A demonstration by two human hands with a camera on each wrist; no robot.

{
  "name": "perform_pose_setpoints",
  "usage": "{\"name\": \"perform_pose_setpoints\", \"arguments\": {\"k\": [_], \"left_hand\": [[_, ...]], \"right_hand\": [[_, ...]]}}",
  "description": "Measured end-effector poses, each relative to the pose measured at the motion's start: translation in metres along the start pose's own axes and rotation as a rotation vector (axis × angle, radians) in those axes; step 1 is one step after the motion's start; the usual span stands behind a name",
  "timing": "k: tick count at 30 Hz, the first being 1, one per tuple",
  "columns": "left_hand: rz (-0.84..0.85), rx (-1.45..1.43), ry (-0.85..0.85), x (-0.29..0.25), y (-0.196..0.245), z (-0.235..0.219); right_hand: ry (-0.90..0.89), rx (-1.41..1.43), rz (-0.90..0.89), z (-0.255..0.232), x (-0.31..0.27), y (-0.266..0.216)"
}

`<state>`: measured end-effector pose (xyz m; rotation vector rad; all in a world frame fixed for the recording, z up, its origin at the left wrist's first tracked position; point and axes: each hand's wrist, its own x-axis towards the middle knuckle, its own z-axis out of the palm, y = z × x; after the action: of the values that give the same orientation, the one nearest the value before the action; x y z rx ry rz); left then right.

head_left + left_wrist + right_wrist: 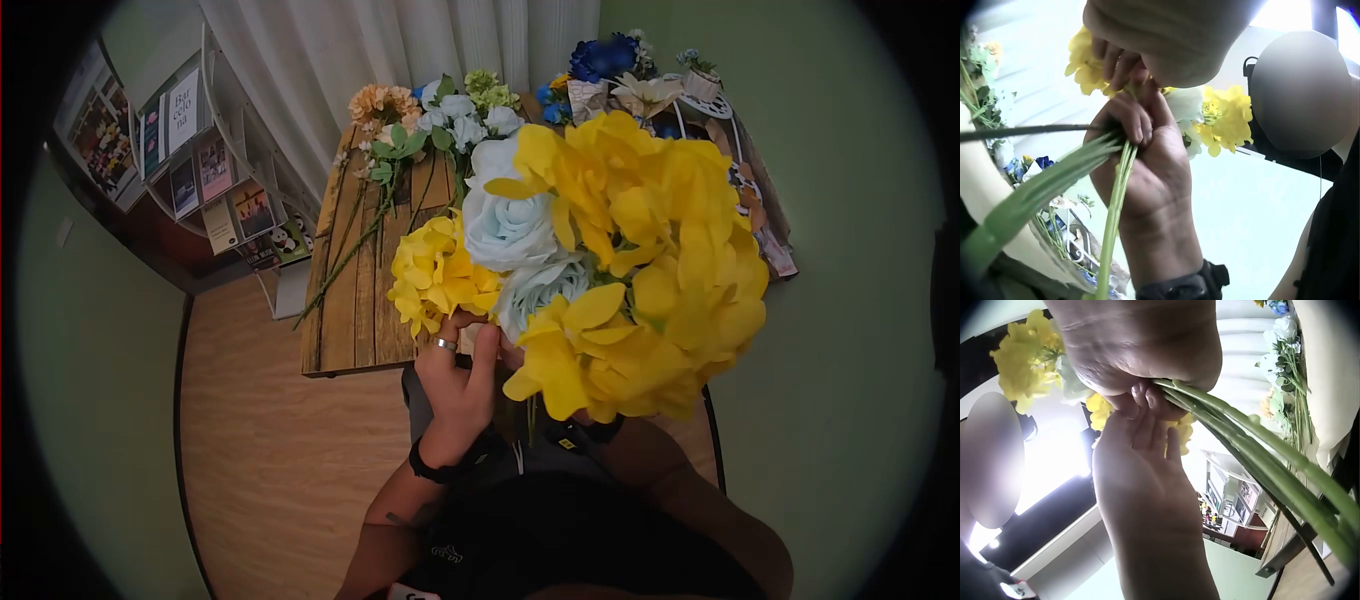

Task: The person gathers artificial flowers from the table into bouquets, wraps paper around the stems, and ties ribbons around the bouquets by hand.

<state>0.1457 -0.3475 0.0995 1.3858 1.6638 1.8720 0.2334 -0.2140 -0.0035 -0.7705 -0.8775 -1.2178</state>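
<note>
My right hand [1154,169] grips a bundle of green stems [1254,462], its fingers curled round them. Yellow flowers [690,270] and pale blue roses [512,225] top this bouquet; in the head view they hide most of the right hand. At the bouquet's left side, my left hand [455,385], with a ring on one finger, pinches just under a smaller yellow flower head [440,275]. Its fingertips sit close to the right hand's fingers in both wrist views. Stem ends stick out below the right hand [1110,231].
A wooden table [345,300] stands ahead, bearing orange flowers [383,105], more pale blue roses [468,122] and loose stems. Dark blue flowers [603,58] and a small potted plant [700,75] are at the back right. A brochure rack [225,180] stands left, before a white curtain [400,40].
</note>
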Motion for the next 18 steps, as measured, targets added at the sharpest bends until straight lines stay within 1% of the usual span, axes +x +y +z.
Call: {"name": "perform_pose_setpoints", "arguments": {"k": [1,2,3,4,5,6,7,8,9,10,11,12,14,15,17,18], "left_hand": [[0.142,0.201,0.073,-0.006,-0.024,0.002],[0.279,0.282,0.111,-0.006,-0.022,0.003],[0.416,0.362,0.15,-0.006,-0.019,0.006],[0.385,0.231,0.14,-0.013,-0.021,0.007],[0.441,0.325,0.117,-0.017,-0.021,0.004],[0.501,0.419,0.094,-0.019,-0.022,-0.001],[0.548,0.459,0.07,-0.021,-0.025,-0.004],[0.546,0.457,0.069,-0.025,-0.027,-0.005],[0.449,0.295,0.044,-0.028,-0.029,-0.006],[0.352,0.134,0.02,-0.031,-0.034,-0.006],[0.224,0.196,-0.08,-0.041,-0.048,-0.008],[0.226,0.195,-0.085,-0.041,-0.053,-0.01],[0.01,-0.019,-0.187,-0.039,-0.06,-0.019],[-0.091,-0.05,-0.348,-0.036,-0.064,-0.025],[0.098,0.046,-0.434,-0.038,-0.065,-0.041],[-0.003,-0.262,-0.512,-0.044,-0.077,-0.05]], "right_hand": [[-0.678,0.437,0.326,-0.009,0.023,0.009],[-1.359,0.871,0.653,-0.019,0.044,0.017],[-2.04,1.305,0.984,-0.023,0.053,0.021],[-1.847,1.545,1.231,-0.025,0.05,0.016],[-1.61,1.764,1.471,-0.026,0.048,0.01],[-1.732,1.732,1.283,-0.022,0.058,0.016],[-1.708,1.724,1.215,-0.022,0.062,0.018],[-1.685,1.714,1.152,-0.025,0.065,0.019],[-1.759,1.779,1.396,-0.031,0.049,0.022],[-1.724,1.859,1.395,-0.031,0.048,0.025],[-1.69,1.936,1.396,-0.033,0.046,0.027],[-1.766,1.893,1.393,-0.032,0.042,0.025],[-1.782,1.903,1.227,-0.033,0.042,0.029],[-1.941,1.884,1.238,-0.028,0.04,0.03],[-2.054,2.036,1.254,-0.028,0.046,0.038],[-1.73,1.993,0.731,-0.03,0.043,0.035]]}}
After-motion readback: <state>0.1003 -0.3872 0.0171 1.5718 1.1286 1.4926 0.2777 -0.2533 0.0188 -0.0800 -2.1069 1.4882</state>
